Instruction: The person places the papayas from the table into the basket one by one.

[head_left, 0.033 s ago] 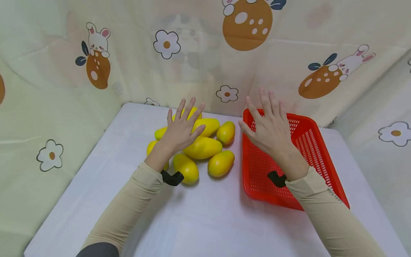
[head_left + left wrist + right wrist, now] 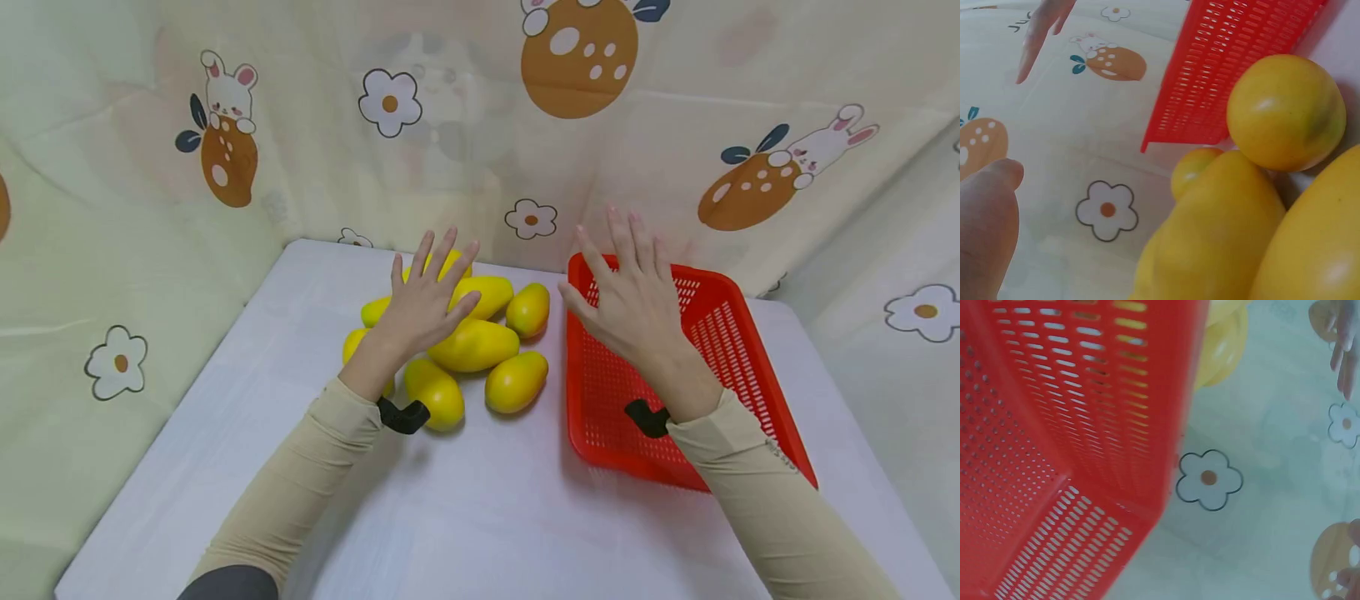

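My left hand (image 2: 423, 304) hovers over a cluster of several yellow mango-like fruits (image 2: 474, 346), its fingers straight and spread, holding nothing. Part of the cluster is hidden behind that hand and wrist. To the right, my right hand (image 2: 633, 312) is held with spread fingers above a red perforated plastic basket (image 2: 720, 333) and grips nothing. No fruit shows in the visible part of the basket. In the left wrist view, a round yellow fruit (image 2: 1286, 112) overlaps the basket's side, and my thumb (image 2: 988, 219) appears at lower left.
A white-covered table (image 2: 480, 508) carries the fruits on the left and the basket on the right. Behind and beside it hangs a cream curtain (image 2: 450, 158) printed with rabbits and flowers. Each wrist wears a black strap (image 2: 403, 416).
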`<state>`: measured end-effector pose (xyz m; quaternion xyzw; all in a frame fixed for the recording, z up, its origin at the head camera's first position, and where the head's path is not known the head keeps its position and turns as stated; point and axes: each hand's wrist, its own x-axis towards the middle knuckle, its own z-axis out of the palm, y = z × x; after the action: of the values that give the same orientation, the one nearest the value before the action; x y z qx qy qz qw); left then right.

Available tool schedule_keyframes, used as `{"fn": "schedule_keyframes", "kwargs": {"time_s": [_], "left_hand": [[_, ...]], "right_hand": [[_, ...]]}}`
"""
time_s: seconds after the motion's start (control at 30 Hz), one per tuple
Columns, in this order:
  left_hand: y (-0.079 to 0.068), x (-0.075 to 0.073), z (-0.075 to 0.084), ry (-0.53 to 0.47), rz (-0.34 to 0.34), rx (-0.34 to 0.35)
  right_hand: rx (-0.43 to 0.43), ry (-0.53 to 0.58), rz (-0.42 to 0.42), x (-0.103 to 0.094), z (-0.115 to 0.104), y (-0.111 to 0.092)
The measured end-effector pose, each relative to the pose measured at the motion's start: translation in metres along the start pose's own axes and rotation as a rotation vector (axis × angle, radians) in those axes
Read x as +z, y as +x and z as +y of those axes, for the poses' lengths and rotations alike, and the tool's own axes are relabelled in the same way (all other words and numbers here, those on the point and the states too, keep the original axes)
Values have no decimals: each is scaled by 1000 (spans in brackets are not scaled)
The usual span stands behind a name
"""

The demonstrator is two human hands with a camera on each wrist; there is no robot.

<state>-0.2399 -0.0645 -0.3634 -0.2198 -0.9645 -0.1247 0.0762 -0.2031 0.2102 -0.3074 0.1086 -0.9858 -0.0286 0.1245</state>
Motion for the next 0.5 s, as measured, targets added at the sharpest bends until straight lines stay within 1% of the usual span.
{"fn": "schedule_keyframes", "kwargs": {"time_s": [0.1, 0.2, 0.23, 0.3, 0.4, 0.5], "left_hand": [[-2, 4, -2, 12, -20, 1], [-5, 7, -6, 20, -36, 4], [-8, 7, -8, 16, -37, 3], [-14, 5, -16, 0, -34, -3], [-26, 2, -33, -17, -38, -22], [-41, -1, -52, -16, -61, -48]], "right_hand": [[13, 25, -30, 7, 3, 1], [46, 92, -70, 15, 16, -3], [53, 117, -81, 16, 22, -6], [69, 168, -96, 14, 35, -15], [66, 216, -109, 10, 62, -36], [84, 233, -173, 10, 88, -61]]}}
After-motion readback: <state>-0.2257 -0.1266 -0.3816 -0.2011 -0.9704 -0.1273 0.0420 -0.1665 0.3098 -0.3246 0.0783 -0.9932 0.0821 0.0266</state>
